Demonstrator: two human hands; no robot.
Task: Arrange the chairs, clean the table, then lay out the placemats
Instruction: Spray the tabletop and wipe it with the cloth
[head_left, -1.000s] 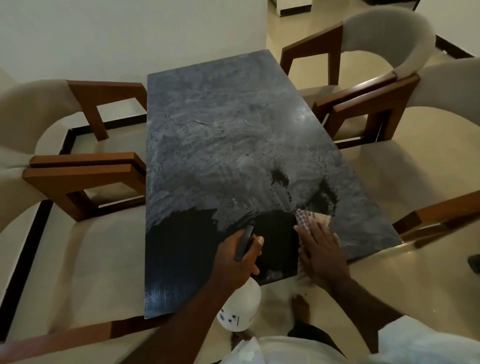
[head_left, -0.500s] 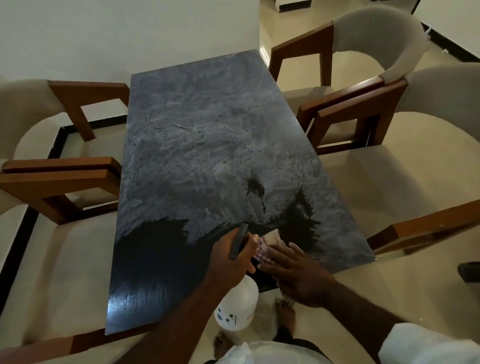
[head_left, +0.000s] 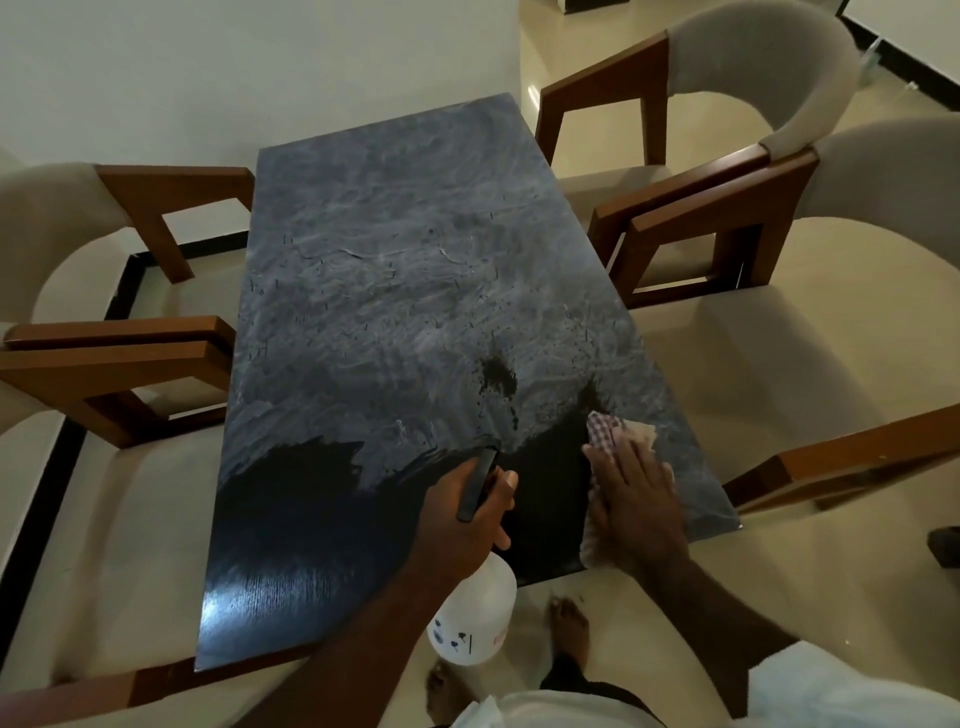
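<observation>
The dark rectangular table (head_left: 395, 291) fills the middle of the view, its far part grey with smeared film and its near part wiped black and glossy. My right hand (head_left: 636, 499) lies flat with straight fingers on a checked cloth (head_left: 610, 434) near the table's near right corner. My left hand (head_left: 465, 512) grips the black trigger head of a white spray bottle (head_left: 475, 618), which hangs just off the table's near edge.
Two wooden chairs with beige padding stand on the left (head_left: 119, 358) and two on the right (head_left: 737, 208), pulled up to the table's long sides. Another chair arm (head_left: 841, 457) juts in at near right. A white wall lies beyond the table. My bare feet show on the floor.
My right hand slid the cloth left toward the bottle, then back right along the near edge. My left hand and the bottle barely moved. The view shifted slightly.
</observation>
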